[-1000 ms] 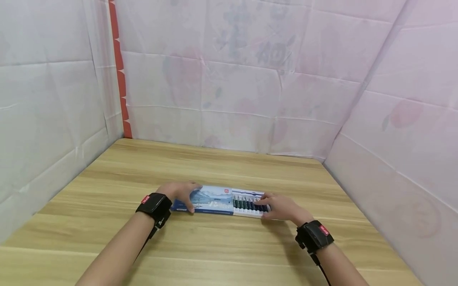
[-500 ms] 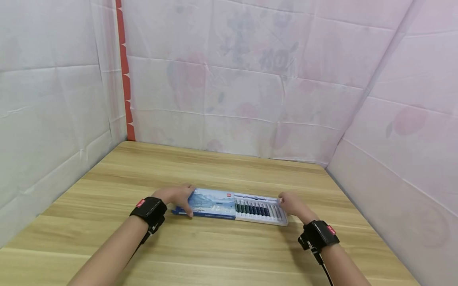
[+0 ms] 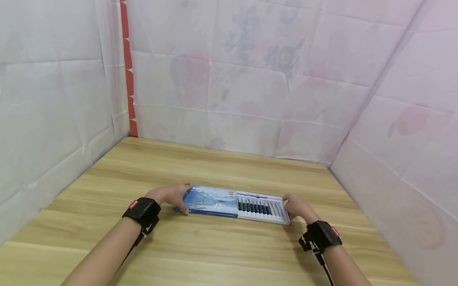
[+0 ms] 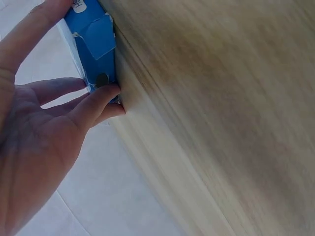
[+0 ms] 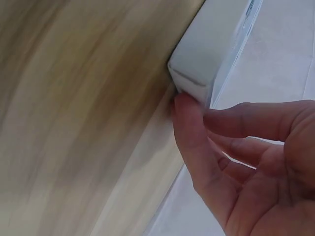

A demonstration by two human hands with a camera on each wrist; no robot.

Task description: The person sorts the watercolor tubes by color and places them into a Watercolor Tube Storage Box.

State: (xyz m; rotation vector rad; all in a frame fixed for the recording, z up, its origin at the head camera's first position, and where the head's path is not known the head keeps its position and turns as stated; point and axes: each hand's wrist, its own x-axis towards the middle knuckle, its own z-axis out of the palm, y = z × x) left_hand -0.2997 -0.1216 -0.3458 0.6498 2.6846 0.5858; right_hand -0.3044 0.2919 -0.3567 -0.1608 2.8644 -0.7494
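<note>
A flat blue cardboard sleeve [image 3: 209, 198] printed with mountains and a lake lies on the table. From its right end a white tray [image 3: 262, 220] sticks out. The bared part holds a row of paint tubes [image 3: 255, 207], dark green and blue ones and paler ones, with a slim brush-like stick [image 3: 255, 195] along the back. My left hand [image 3: 168, 194] grips the sleeve's left end, thumb in front and fingers behind; its blue end flap [image 4: 98, 39] shows in the left wrist view. At the opposite end, my right hand [image 3: 298, 207] pinches the tray's end wall [image 5: 189, 81] between thumb and fingers.
The wood-grain table [image 3: 214, 254] is bounded at the back by a sheet-covered wall [image 3: 232, 79], with more sheeting left and right. A red scalloped strip [image 3: 129, 75] runs down the back left corner. Each wrist wears a black camera band [image 3: 143, 214] with a cable.
My right hand has moved from over the tubes rightward to the tray's end, uncovering more pale tubes. The left hand has slid slightly left along the sleeve. The head view has shifted a little.
</note>
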